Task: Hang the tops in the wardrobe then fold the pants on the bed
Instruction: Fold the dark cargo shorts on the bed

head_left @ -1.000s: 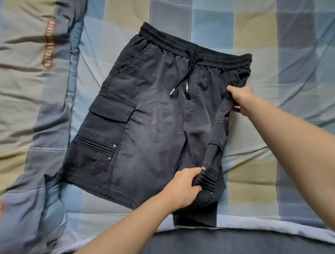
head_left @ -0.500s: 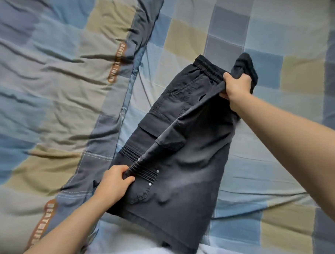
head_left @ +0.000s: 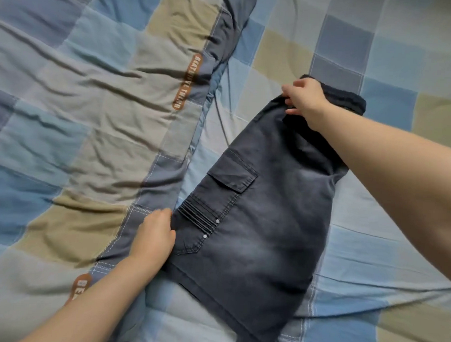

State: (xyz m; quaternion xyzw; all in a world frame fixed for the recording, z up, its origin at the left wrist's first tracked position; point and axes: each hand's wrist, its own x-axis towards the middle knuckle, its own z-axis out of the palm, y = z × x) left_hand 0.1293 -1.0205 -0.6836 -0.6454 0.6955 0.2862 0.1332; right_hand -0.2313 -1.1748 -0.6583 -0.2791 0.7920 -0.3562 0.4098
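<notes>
Shorts lying folded lengthwise on bed; left hand gripping hem side, right hand pinching waistband.

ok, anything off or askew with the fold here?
Nothing damaged. The shorts lie folded in half but diagonal to the checked bedding, with the left hand and right hand at their edge.

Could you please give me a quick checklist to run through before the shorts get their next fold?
1. Dark cargo shorts folded in half lengthwise, pocket side up: ok.
2. Shorts lie flat on the checked bed sheet: ok.
3. Left hand at the leg's side edge: ok.
4. Right hand pinching the fabric near the waistband: ok.
5. Layers and hems aligned underneath: cannot tell.
6. Quilt lies beside the shorts, close to their left edge: ok.
</notes>
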